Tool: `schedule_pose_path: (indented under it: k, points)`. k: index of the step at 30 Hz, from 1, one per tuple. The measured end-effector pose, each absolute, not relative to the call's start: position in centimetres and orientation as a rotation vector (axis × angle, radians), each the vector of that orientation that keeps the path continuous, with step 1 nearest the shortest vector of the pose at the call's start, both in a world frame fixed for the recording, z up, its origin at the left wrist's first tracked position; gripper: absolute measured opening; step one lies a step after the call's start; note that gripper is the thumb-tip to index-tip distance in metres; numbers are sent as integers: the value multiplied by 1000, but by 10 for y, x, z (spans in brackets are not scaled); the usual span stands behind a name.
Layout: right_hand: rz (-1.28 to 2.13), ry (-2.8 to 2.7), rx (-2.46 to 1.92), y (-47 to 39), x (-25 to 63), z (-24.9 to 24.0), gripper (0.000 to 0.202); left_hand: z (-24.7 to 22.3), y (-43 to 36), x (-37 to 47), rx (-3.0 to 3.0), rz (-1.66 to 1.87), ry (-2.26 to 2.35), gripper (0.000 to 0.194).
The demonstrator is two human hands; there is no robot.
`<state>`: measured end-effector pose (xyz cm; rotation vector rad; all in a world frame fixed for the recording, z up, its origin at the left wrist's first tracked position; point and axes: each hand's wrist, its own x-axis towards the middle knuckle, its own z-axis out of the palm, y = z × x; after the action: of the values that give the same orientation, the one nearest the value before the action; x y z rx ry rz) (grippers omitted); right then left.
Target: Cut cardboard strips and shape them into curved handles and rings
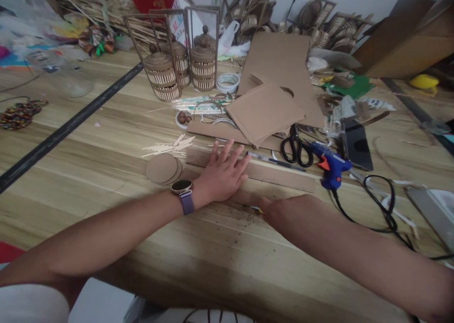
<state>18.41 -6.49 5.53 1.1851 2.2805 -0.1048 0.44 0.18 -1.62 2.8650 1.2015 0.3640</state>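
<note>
My left hand (227,171), a watch (182,186) on its wrist, lies flat with fingers spread, pressing on a long cardboard strip (283,177). Just to its right, my right hand (282,209) is closed around what looks like a yellow utility knife (260,210); only a small yellow bit and a pale tip show. That tip is by the edge of a second brown strip (246,198). Round cardboard discs (161,168) and thin wooden sticks (172,146) lie left of my left hand. A pen (278,161) rests along the strip's far side.
Black scissors (297,149), a blue glue gun (329,164) with its cord and a phone (356,143) lie to the right. Cardboard sheets (266,112), tape (228,82) and small lantern-like models (161,74) stand behind. A cardboard box (407,48) is at back right.
</note>
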Motion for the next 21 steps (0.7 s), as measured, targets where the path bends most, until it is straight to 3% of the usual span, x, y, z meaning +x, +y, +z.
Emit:
schedule_pose_path:
  k: [21]
  points:
    - [-218, 2165, 1211, -67, 188, 64, 42, -15, 2, 5, 2846, 344, 1217, 51]
